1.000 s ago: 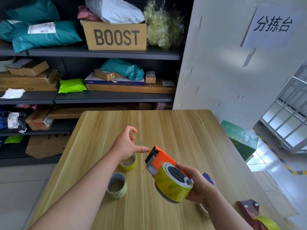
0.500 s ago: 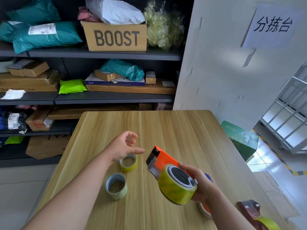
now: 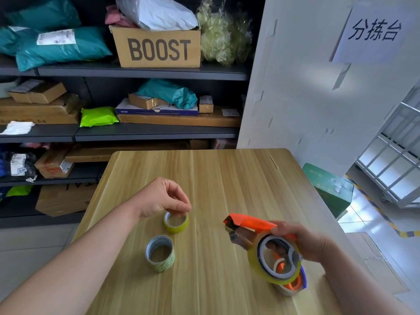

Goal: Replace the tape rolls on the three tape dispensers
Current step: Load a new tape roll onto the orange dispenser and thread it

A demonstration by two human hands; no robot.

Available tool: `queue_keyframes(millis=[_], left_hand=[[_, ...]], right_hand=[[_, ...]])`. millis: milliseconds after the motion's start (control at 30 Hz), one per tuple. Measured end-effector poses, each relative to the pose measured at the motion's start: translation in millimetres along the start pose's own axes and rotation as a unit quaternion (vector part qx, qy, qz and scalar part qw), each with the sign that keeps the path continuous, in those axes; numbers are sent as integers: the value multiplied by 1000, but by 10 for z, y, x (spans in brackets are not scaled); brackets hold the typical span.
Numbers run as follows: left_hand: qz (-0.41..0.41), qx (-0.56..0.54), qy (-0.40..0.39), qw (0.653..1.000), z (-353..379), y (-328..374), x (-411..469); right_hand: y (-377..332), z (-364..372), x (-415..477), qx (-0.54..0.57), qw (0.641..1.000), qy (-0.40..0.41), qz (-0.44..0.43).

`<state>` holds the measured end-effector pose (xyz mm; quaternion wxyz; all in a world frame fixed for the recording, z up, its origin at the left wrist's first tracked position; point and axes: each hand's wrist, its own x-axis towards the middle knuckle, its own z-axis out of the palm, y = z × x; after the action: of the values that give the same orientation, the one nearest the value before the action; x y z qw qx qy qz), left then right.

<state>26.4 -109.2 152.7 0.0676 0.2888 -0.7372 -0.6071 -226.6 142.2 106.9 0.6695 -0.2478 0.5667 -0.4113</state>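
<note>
— What fills the back?

— Dark shelves (image 3: 136, 133) stacked with parcels, and a cardboard box (image 3: 159, 48) printed BOOST on the top level. In front of them is a pale wooden worktop (image 3: 227, 178).

— And the hands?

— The right hand (image 3: 311, 242) is raised above the near right part of the worktop, its fingers wrapped round an orange tape dispenser (image 3: 250, 223). The dispenser's nose points left and away.

— Is it loaded?

— Yes, a big yellow tape roll (image 3: 261, 271) sits on its hub, facing the camera. Something orange and blue lies under it, too blurred to name.

— The left hand (image 3: 163, 198)?

— It is over the middle, fingers curled, tips closed on the far rim of a small yellow roll (image 3: 175, 227) lying flat on the worktop.

— Anything else?

— A striped roll (image 3: 160, 258) lies flat just nearer, apart from the yellow one.
</note>
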Motion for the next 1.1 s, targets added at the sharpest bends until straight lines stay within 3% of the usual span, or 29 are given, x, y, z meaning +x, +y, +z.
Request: queue_keyframes(millis=[233, 400, 500, 567, 633, 700, 800, 933, 1100], left_hand=[[46, 10, 91, 995, -221, -39, -76], [53, 26, 105, 993, -262, -8, -60], [53, 41, 152, 986, -450, 34, -91], [55, 53, 139, 987, -521, 119, -91], [57, 81, 119, 988, -461, 211, -63], [67, 121, 153, 979, -356, 253, -18], [102, 171, 225, 954, -265, 256, 44], [121, 201, 264, 935, -169, 329, 63], [128, 160, 288, 935, -52, 344, 88]], right_hand=[[-100, -60, -213, -147, 989, -18, 13], [-55, -115, -426, -200, 980, 13, 10], [-58, -127, -578, -293, 953, 72, 19], [-100, -91, -597, -347, 932, 100, 31], [-114, -23, -531, -456, 876, 150, 55], [-79, 57, -436, -522, 829, 191, 67], [-9, 164, -296, -528, 815, 232, 44], [68, 224, -138, -497, 831, 249, 30], [212, 229, 61, -506, 814, 283, 34]])
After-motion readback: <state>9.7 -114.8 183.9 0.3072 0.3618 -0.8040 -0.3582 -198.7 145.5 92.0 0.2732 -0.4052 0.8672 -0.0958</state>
